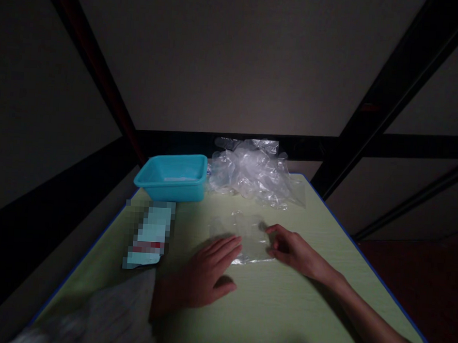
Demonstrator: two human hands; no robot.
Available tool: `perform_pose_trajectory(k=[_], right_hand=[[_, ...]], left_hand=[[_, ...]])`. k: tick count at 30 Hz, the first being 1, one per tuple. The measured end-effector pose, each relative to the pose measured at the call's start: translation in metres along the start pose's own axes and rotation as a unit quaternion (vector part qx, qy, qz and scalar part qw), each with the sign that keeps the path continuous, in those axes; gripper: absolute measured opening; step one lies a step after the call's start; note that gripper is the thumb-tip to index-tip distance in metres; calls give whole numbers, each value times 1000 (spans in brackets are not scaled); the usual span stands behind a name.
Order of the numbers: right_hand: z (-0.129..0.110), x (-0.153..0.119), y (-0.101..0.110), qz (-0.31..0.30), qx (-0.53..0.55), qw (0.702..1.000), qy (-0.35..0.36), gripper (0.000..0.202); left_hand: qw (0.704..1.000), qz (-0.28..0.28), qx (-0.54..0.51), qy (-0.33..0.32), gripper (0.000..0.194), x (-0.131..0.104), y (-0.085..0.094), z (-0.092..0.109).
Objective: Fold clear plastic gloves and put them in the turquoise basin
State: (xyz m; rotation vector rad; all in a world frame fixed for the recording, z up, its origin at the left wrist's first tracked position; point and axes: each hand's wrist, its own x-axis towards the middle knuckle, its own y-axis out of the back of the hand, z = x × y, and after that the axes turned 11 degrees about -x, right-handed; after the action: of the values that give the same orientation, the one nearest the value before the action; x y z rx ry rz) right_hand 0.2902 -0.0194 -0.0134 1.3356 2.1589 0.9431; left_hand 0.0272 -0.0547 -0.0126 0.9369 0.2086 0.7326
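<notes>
A thin, clear disposable plastic glove (pixel 250 237) lies spread on the table in front of me. My left hand (pixel 211 274) rests palm down across its left part, fingers stretched out together and thumb apart, so some of the plastic is hidden beneath. At the glove's right edge is my right hand (pixel 294 250), with its index finger and thumb curved but apart. The index fingertip is at the plastic; whether it presses on it I cannot tell. Behind the glove sits a crumpled heap of similar clear plastic gloves (pixel 256 173).
A turquoise plastic basket (pixel 177 191) stands at the table's back left. Nearer me, a flat pixelated object (pixel 153 234) lies by the left side. The pale green table (pixel 282 309) has a blue edge and meets a partition wall (pixel 235 63) at the back.
</notes>
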Motion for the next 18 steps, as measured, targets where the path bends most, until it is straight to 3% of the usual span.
perform_pose_trajectory(k=[8, 18], right_hand=[[-2, 0, 0, -4, -15, 1000, 0, 31], [-6, 0, 3, -7, -35, 999, 0, 31]], left_hand=[[992, -95, 85, 0, 70, 2, 1, -8], [991, -99, 90, -7, 69, 4, 2, -7]])
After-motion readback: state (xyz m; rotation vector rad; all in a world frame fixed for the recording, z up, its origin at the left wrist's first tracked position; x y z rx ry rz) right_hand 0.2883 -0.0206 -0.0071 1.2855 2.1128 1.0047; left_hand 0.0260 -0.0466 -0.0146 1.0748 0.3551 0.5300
